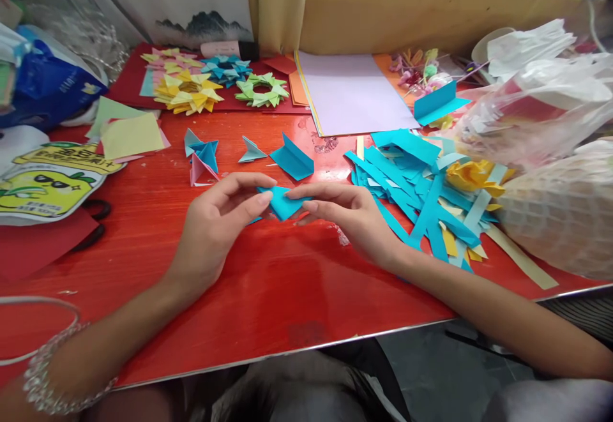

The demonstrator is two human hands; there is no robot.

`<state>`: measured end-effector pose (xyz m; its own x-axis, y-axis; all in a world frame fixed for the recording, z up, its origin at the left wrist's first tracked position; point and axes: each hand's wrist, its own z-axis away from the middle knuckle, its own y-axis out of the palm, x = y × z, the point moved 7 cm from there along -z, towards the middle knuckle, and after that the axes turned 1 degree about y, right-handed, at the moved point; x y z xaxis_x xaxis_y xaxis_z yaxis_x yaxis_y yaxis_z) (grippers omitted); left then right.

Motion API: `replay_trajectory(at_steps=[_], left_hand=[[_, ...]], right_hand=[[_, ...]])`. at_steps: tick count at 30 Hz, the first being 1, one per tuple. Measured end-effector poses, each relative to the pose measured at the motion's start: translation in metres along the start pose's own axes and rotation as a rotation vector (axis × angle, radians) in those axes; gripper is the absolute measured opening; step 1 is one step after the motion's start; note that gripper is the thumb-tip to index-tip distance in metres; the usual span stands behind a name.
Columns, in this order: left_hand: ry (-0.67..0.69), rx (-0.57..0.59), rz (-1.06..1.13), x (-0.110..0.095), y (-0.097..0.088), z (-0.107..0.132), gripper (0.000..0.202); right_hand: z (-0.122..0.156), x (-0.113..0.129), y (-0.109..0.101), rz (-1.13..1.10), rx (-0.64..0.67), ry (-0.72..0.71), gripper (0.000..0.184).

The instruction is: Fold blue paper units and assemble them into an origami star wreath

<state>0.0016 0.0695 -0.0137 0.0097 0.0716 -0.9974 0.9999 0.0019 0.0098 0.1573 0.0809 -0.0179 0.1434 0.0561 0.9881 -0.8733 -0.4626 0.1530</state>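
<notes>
A small folded piece of blue paper (pixel 284 205) is held between my two hands, just above the red table (pixel 287 294). My left hand (pixel 215 224) pinches its left corner with thumb and index finger. At its right end, my right hand (pixel 352 218) grips the same paper, thumb below and fingers above. Just beyond my hands lie a creased blue paper strip (pixel 294 158), a small pale blue folded piece (pixel 251 150), and a little group of blue and pink folded pieces (pixel 204 157). Part of another blue piece shows under my left hand.
To the right lies a pile of blue paper strips (pixel 421 192), beside a netted, bulging plastic bag (pixel 560 211). Folded paper rings (pixel 189 92) and a lilac sheet stack (pixel 354 90) sit at the back. Pale square sheets (pixel 133 135) and a lemon-printed package (pixel 52 179) are left.
</notes>
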Motion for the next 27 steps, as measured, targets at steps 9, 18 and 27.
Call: replay_trajectory(at_steps=[9,18,27], left_hand=[[0.135,0.099,-0.199,-0.01,0.011,0.006,0.018],[0.164,0.117,-0.394,-0.012,0.011,0.008,0.012],[0.121,0.089,-0.432,-0.011,0.007,0.008,0.015]], right_hand=[[0.001,-0.014,0.008,0.151,0.085,0.069,0.02],[0.003,-0.011,0.009,0.105,0.067,0.066,0.019],[0.0,-0.006,0.007,0.107,0.04,0.013,0.016]])
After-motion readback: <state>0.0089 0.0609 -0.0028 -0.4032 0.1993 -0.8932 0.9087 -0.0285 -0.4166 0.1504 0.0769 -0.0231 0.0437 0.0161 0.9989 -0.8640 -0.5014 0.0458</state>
